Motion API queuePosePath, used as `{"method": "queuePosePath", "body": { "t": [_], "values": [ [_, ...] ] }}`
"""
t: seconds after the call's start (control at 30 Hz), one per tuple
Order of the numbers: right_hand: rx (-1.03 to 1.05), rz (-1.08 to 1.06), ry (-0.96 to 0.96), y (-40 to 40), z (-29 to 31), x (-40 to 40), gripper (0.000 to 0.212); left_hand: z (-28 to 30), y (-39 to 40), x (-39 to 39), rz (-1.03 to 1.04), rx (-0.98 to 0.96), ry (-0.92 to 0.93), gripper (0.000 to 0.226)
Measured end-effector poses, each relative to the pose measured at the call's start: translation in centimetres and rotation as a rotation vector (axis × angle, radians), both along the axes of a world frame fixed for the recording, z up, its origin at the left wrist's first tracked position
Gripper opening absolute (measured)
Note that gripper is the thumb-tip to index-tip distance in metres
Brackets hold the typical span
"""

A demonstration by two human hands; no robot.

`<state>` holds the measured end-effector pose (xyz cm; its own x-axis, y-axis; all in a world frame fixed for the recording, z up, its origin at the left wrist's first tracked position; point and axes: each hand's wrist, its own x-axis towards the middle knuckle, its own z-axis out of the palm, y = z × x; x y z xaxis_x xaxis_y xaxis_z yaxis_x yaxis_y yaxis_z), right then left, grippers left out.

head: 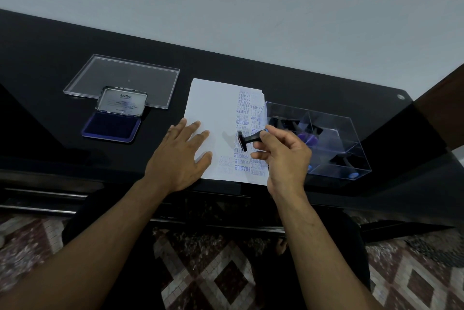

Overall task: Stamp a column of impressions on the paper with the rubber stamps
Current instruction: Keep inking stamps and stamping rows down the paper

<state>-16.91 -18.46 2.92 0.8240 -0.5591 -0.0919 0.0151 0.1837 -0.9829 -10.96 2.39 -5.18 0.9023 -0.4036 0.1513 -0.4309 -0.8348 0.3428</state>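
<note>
Right hand (285,156) pinches the handle of a black rubber stamp (247,139) between thumb and curled fingers, the stamp turned sideways so its face points left, clear of the sheet and above the stamped columns. Left hand (179,156) lies flat, fingers straight and spread, pressing the left half of the paper (213,104). Paper sits on the black desk (50,63), near edge close to the desk's front. Right part of the sheet already carries blue impressions in columns (243,119): SAMPLE, AMENDED, AIR MAIL, FRAGILE, some reading upside down. Clear compartment box (324,144) with further stamps touches or overlaps the sheet's right edge. Open ink pad (111,126), lid up, sits well to the left, in front of a clear flat tray (123,81). Risks, as judgement: the grip is a fingertip pinch far back on the handle, so the face could land tilted and print only one edge, or rock and double the mark. Cannot tell whether the face carries enough ink; a dry face would give a faint print like the pale marks near the bottom. The free slots are narrow, so a small misaim would overprint a neighbour. The pad lies across the left arm's side; reaching over could drag the wrist through wet ink and smear it. If the left palm lifts, the sheet may slide toward the edge.
</note>
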Motion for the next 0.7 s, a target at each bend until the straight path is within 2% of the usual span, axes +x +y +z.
{"method": "queuePosePath", "body": {
  "t": [0.3,0.47,0.7],
  "values": [
    [-0.022,0.014,-0.001,0.0,0.0,0.1,0.016,0.2,0.0,0.0,-0.005,-0.016,0.011,0.073],
    [-0.055,0.045,-0.012,0.5,0.4,0.5,0.016,1.0,0.4,0.0,0.008,-0.098,0.018,0.069],
    [-0.116,0.123,-0.022,3.7,1.2,1.9,0.016,2.7,4.2,0.5,0.112,-0.129,-0.027,0.067]
  ]
}}
